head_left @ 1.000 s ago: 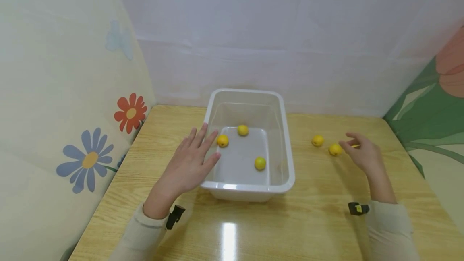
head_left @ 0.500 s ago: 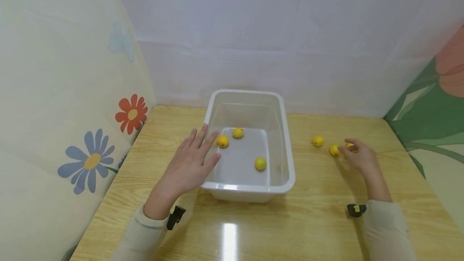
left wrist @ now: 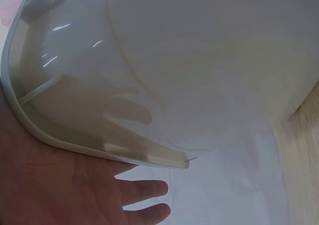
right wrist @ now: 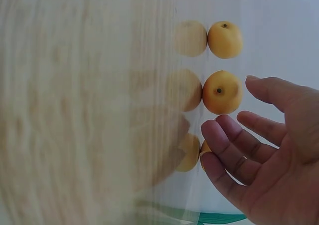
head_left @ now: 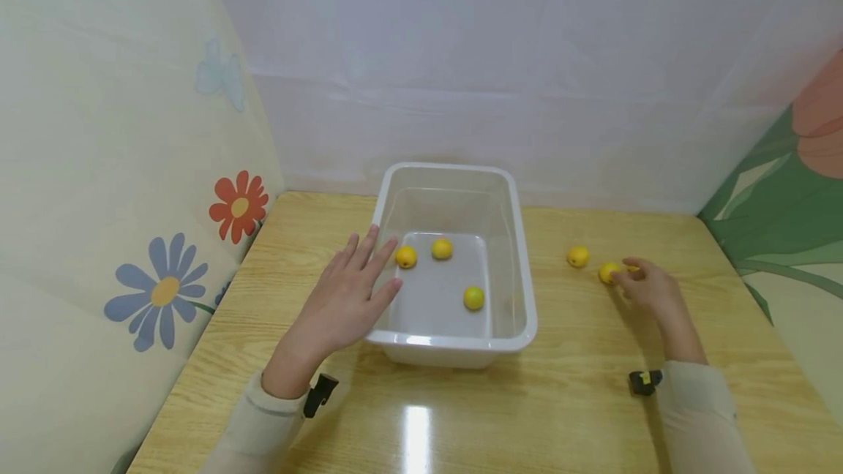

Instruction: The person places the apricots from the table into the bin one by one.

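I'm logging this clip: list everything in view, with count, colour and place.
Bin: 1, off-white, mid-table
Bin fruits: 3, two yellow and one greenish yellow, inside the bin
Table fruits: 3, yellow, right of the bin, one partly hidden
Table: 1, light wood, under the bin
Backdrop: 1, pale, behind the table
Left panel: 1, cream with red and blue flower prints, at left
Right panel: 1, green and pink print, at right
Wrist devices: 2, black, one per wrist
Sleeves: 2, beige, on both arms
Left hand: 1, bare, at the bin's left rim
Right hand: 1, bare, by the table fruits
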`<state>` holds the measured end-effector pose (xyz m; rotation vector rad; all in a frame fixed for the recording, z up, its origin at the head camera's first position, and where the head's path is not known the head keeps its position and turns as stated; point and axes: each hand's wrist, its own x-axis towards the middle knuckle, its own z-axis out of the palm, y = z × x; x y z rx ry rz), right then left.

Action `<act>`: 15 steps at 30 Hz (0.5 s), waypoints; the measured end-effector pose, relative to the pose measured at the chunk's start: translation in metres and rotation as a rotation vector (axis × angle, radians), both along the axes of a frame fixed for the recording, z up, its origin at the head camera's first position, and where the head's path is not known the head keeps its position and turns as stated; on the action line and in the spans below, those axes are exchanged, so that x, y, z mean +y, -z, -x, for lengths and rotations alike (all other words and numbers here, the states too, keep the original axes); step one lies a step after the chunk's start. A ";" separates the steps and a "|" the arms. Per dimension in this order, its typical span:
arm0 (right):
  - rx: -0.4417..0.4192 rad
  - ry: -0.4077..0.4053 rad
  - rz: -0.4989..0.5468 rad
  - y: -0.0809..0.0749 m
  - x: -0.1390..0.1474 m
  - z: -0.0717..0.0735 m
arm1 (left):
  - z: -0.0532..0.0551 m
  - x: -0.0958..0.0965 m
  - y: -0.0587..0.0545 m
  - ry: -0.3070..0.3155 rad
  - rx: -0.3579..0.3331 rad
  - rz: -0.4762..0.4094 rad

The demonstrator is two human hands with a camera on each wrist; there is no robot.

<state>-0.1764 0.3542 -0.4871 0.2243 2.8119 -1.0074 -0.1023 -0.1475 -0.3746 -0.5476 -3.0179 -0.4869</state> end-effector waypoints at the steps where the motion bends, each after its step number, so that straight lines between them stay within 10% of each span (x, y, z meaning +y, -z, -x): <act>1: 0.001 -0.009 -0.002 0.001 0.000 0.001 | 0.000 0.000 0.000 0.000 0.001 0.000; 15: -0.022 -0.023 -0.051 0.005 -0.001 0.007 | 0.001 0.000 0.002 -0.003 0.003 0.009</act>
